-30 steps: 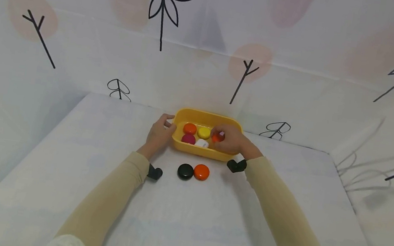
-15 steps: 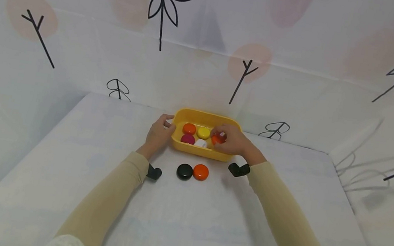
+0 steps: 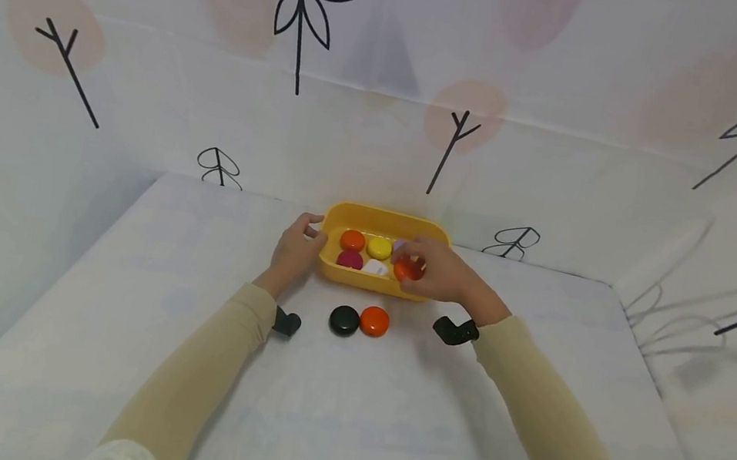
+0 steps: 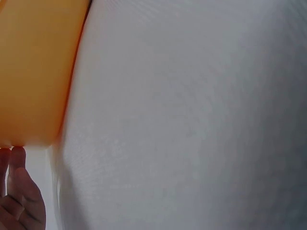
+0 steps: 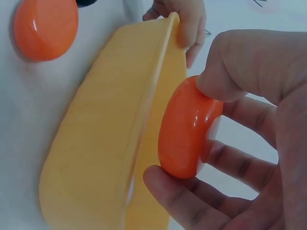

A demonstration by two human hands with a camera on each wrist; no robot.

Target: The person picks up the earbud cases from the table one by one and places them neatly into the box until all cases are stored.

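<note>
My right hand (image 3: 445,273) pinches a glossy orange rounded disc (image 5: 184,129) between thumb and fingers, over the near wall of the yellow container (image 3: 365,282). Its side away from the thumb looks paler in the right wrist view. My left hand (image 3: 293,255) touches the container's left end from outside; its fingertips (image 4: 18,152) meet the wall in the left wrist view. Inside lie another orange disc (image 3: 352,240), a yellow one (image 3: 379,248), a dark pink one (image 3: 350,259), a white piece (image 3: 374,266) and a purple piece (image 3: 398,244), partly hidden by my right hand.
On the white-covered table (image 3: 330,411), a black disc (image 3: 344,321) and an orange table disc (image 3: 374,321) lie side by side in front of the container. A patterned cloth (image 3: 353,135) hangs close behind it.
My right hand has lifted the orange disc and drawn it toward me and slightly right, uncovering part of the purple piece. My left hand stays at the container's end.
</note>
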